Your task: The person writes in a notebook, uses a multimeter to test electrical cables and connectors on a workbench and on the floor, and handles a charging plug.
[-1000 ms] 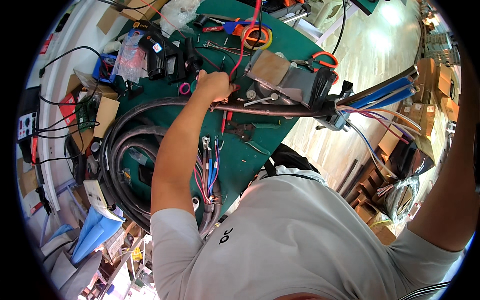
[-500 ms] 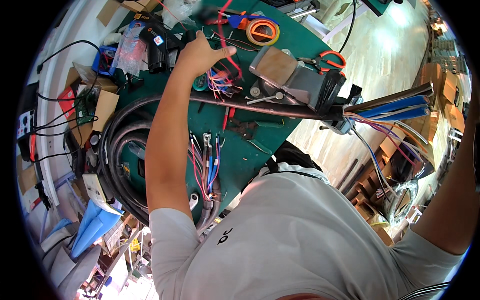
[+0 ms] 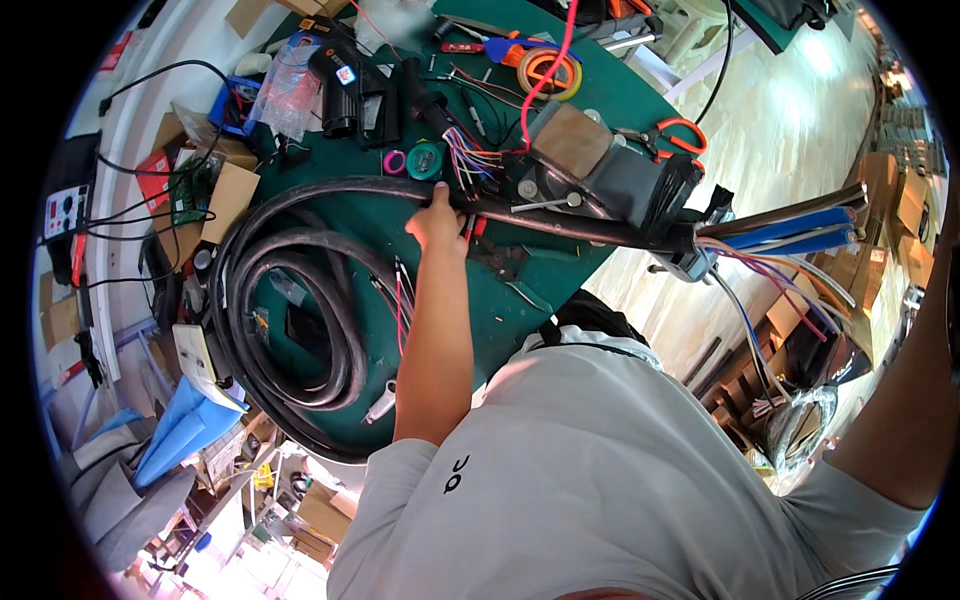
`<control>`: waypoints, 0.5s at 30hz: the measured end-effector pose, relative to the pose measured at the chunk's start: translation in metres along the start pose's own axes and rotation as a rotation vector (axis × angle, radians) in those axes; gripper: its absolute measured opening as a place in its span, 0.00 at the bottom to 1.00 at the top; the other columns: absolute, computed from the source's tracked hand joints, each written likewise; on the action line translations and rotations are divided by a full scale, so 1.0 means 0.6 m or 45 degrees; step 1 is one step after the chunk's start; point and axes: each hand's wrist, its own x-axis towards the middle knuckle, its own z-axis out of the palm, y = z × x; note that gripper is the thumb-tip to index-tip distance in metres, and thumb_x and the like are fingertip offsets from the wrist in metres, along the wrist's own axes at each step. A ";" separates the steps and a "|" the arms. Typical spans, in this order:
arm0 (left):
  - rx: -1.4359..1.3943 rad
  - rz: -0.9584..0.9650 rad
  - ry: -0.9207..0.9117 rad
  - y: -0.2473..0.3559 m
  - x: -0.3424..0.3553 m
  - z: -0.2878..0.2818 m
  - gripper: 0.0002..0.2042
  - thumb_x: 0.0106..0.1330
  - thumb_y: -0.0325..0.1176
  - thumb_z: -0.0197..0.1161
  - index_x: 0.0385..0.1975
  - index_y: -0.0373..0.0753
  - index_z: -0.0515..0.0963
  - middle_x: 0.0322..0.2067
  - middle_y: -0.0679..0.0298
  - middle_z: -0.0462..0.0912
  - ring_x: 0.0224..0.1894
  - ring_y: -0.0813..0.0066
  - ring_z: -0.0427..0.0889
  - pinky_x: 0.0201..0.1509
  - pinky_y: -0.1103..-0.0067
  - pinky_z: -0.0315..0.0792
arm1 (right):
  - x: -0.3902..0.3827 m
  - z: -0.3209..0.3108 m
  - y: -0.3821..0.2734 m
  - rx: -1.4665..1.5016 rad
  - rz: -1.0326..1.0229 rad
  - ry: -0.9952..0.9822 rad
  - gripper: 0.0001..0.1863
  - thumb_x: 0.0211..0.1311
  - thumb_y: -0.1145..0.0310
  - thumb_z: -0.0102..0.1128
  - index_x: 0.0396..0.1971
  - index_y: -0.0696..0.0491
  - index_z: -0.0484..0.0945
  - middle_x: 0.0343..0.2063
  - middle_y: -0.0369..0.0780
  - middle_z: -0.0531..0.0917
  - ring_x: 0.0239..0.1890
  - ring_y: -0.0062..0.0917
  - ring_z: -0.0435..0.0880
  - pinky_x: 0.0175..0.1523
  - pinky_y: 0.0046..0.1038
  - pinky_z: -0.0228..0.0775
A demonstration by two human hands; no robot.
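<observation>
My left hand (image 3: 438, 223) is at the near side of a thick black cable (image 3: 365, 188), one digit lying across it and the others curled in; the underside of the grip is hidden. Just right of the hand lie pliers with red-and-green handles (image 3: 505, 262). Beyond the cable, a thinner black lead ends in a bundle of coloured wires (image 3: 468, 155). The thick cable runs right past a grey bench vise (image 3: 600, 165) to stripped blue and brown cores (image 3: 795, 232). At the right edge only my right arm shows; that hand is out of view.
The cable's coil (image 3: 345, 350) lies on the green table (image 3: 490, 330) at left. Farther back are a black heat gun (image 3: 340, 90), tape rolls (image 3: 550, 75), orange-handled cutters (image 3: 680, 135) and a green round container (image 3: 424, 160). Cardboard boxes (image 3: 880, 225) stand on the right.
My left hand has come back toward me from the far tools to the thick cable. The coloured wire bundle it partly covered now lies in plain sight, and the coil's loops have shifted.
</observation>
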 end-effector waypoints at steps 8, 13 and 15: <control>0.146 0.026 0.164 0.011 0.002 0.019 0.15 0.56 0.28 0.67 0.39 0.25 0.76 0.37 0.54 0.80 0.34 0.66 0.81 0.35 0.71 0.76 | 0.006 -0.010 0.021 0.011 0.024 -0.011 0.21 0.62 0.58 0.59 0.40 0.64 0.76 0.32 0.43 0.81 0.34 0.25 0.81 0.39 0.28 0.73; 0.242 -0.034 0.111 0.038 -0.012 0.015 0.19 0.54 0.29 0.67 0.42 0.21 0.75 0.41 0.52 0.80 0.37 0.66 0.80 0.39 0.71 0.74 | 0.014 -0.016 0.033 0.016 0.033 -0.011 0.21 0.62 0.58 0.60 0.40 0.64 0.76 0.32 0.42 0.82 0.34 0.25 0.81 0.39 0.27 0.73; 0.228 -0.026 0.119 0.028 0.001 0.010 0.20 0.53 0.30 0.68 0.42 0.22 0.75 0.40 0.53 0.80 0.37 0.67 0.80 0.38 0.71 0.74 | 0.013 -0.020 0.036 0.021 0.030 -0.006 0.21 0.62 0.57 0.60 0.40 0.64 0.76 0.32 0.42 0.82 0.34 0.25 0.81 0.39 0.27 0.73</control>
